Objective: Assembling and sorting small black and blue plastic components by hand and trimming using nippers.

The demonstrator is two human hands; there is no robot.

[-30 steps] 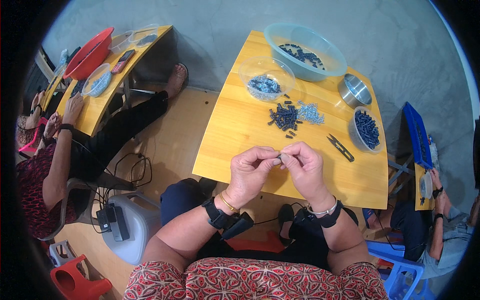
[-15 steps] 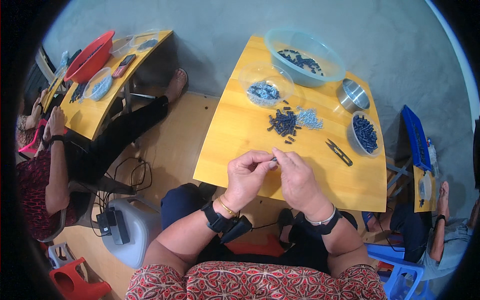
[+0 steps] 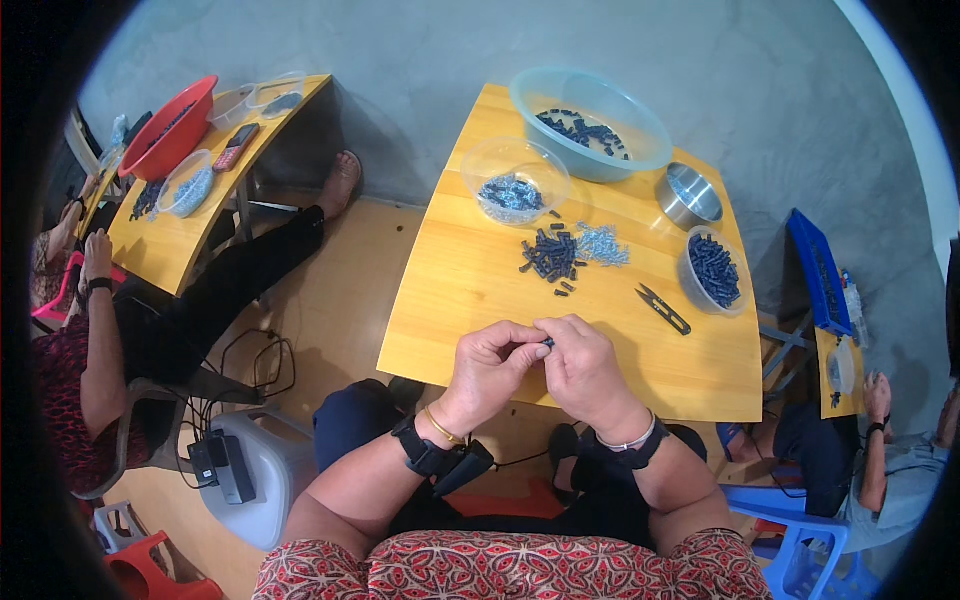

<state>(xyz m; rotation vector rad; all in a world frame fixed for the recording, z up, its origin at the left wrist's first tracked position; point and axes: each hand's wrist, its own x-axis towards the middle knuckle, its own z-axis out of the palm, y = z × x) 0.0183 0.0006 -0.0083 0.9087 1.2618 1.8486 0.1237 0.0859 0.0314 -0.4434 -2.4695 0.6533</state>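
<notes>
My left hand and my right hand meet over the near edge of a small yellow wooden table. Their fingertips pinch one small dark plastic part between them. Farther out on the table lie a heap of small dark parts and a heap of small silvery metal pieces. Black snips lie to the right of my hands.
At the back stand a large clear bowl with dark parts, a smaller clear bowl with bluish pieces, a steel cup and a clear tub of dark parts. Other people sit at a left table and at the right.
My hands have drawn back slightly toward me and closed together over the small part. The view has shifted a little.
</notes>
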